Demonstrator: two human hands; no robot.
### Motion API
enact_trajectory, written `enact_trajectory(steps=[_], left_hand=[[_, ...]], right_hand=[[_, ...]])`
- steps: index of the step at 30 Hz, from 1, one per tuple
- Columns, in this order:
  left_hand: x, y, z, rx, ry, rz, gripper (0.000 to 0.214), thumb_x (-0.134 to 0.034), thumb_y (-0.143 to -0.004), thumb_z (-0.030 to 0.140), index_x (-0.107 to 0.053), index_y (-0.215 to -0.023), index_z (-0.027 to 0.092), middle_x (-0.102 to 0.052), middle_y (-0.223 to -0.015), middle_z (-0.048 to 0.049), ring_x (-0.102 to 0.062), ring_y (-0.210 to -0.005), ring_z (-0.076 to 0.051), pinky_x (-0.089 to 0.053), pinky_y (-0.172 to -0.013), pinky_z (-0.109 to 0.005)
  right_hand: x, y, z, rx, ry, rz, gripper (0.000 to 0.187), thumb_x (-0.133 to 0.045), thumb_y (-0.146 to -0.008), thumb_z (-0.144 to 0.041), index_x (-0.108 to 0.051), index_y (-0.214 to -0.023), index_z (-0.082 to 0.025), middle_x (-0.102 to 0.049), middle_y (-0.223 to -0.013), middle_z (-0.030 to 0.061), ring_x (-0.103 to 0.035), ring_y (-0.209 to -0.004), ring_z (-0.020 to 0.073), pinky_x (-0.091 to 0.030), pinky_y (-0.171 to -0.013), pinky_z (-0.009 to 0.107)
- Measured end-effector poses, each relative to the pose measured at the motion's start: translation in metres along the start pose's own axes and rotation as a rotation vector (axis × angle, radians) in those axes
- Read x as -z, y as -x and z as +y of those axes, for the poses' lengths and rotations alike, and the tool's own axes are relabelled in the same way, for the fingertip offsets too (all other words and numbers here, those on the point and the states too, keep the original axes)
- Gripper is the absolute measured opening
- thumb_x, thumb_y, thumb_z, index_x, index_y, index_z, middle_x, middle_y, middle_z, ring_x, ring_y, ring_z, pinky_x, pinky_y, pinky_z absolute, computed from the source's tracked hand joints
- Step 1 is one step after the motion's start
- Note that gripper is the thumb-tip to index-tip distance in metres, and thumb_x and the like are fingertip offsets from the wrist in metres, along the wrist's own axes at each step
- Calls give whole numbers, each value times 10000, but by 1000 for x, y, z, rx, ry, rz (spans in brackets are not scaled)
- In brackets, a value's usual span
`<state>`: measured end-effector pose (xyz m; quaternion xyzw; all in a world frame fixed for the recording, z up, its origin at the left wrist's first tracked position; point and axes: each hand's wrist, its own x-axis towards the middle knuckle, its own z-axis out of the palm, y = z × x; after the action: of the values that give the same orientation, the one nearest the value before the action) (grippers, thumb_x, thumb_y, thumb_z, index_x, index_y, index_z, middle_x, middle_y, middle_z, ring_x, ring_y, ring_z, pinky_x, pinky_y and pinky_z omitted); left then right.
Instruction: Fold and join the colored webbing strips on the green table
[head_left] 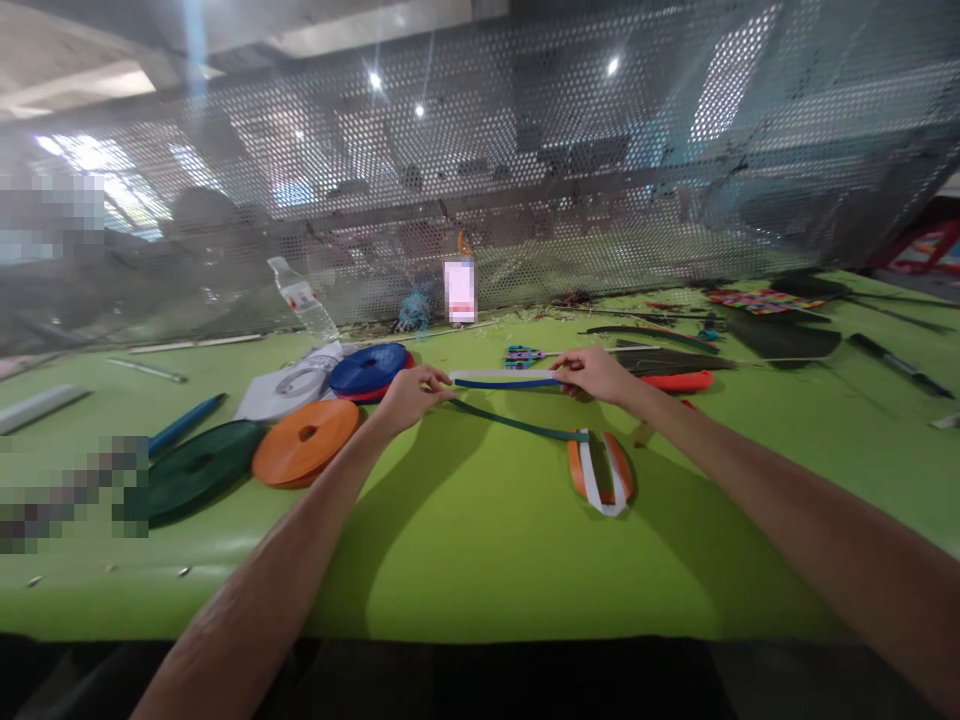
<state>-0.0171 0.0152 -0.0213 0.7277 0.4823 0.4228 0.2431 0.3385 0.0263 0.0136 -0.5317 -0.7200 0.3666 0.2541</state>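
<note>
A white strip (502,376) and a blue strip (510,384) stretch side by side above the table. My left hand (411,398) pinches them at the left end, fingers closed. At the other end my right hand (596,376) grips both strips between thumb and fingers. A dark green strip (517,423) runs from beneath my left fingers to a bent loop of orange and white strips (607,490), which lies on the table below my right hand. Near my left wrist are a blue coil (367,370) and an orange coil (306,445) of flat strip.
The green-covered table (480,590) holds a dark green coil (202,470), a blue pen (187,425) and a white coil (292,385) at left. A clear bottle (304,300) leans by a perforated screen (555,180). A red handle (679,382) lies past my right hand.
</note>
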Motion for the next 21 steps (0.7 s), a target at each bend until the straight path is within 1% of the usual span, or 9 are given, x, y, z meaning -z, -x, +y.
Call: enact_trajectory(steps=[3, 5, 7, 9, 11, 13, 15, 17, 21], left_hand=[[0, 0, -2, -13, -11, 8, 574, -848, -637, 707, -614, -578, 186, -764, -937, -149, -721, -881, -260, -602, -748, -362], [0, -1, -4, -22, -21, 6, 563, -836, -672, 699, -621, -601, 184, -768, -965, -152, -723, -914, -268, -602, -765, -368], [1, -3, -6, -30, -38, -4, 510, -818, -747, 655, -671, -671, 172, -768, -1002, -152, -722, -950, -265, -601, -803, -378], [2, -4, -8, -35, -66, -21, 421, -783, -852, 566, -716, -793, 154, -761, -1020, -128, -717, -971, -242, -594, -865, -399], [3, -5, -9, -33, -99, -34, 325, -731, -942, 468, -720, -908, 145, -747, -1035, -91, -709, -983, -216, -583, -924, -422], [4, -5, -10, -22, -130, -35, 270, -698, -982, 413, -706, -951, 144, -733, -1033, -64, -703, -979, -202, -582, -932, -424], [4, -4, -11, -4, -153, -24, 265, -701, -982, 400, -697, -932, 140, -728, -988, -50, -704, -936, -192, -591, -892, -404], [5, -4, -12, 13, -164, -5, 297, -741, -946, 419, -691, -859, 140, -728, -907, -38, -705, -863, -181, -593, -839, -376], [4, -3, -13, 32, -156, 46, 458, -868, -743, 552, -641, -637, 169, -733, -748, -54, -706, -742, -207, -569, -727, -332]], right_hand=[[0, -1, 2, 2, -6, -5, 183, -660, -1018, -315, -690, -1072, -142, -681, -816, -12, -630, -617, 99, -550, -561, 232], [0, -2, 4, 4, -14, -5, 196, -661, -1018, -328, -689, -1072, -142, -684, -818, -12, -633, -618, 100, -553, -564, 236], [0, -3, 7, 10, -23, -6, 213, -661, -1018, -345, -689, -1071, -141, -686, -819, -9, -635, -617, 101, -556, -565, 238], [0, -4, 8, 13, -28, -8, 228, -661, -1018, -358, -689, -1071, -138, -686, -817, -5, -633, -612, 99, -554, -559, 234], [0, -4, 9, 11, -30, -10, 232, -660, -1018, -361, -688, -1075, -137, -685, -817, -2, -631, -611, 98, -550, -551, 229], [0, -4, 9, 9, -31, -12, 227, -660, -1019, -356, -687, -1081, -140, -685, -822, -3, -633, -615, 98, -551, -552, 229], [0, -4, 9, 11, -35, -14, 224, -661, -1018, -353, -686, -1087, -141, -687, -824, -3, -635, -618, 99, -553, -555, 230], [0, -3, 9, 14, -40, -17, 225, -659, -1019, -355, -686, -1088, -143, -686, -818, -4, -632, -612, 97, -551, -553, 228], [0, -4, 9, 18, -42, -21, 218, -661, -1018, -348, -686, -1075, -140, -679, -803, -9, -624, -600, 95, -541, -543, 224]])
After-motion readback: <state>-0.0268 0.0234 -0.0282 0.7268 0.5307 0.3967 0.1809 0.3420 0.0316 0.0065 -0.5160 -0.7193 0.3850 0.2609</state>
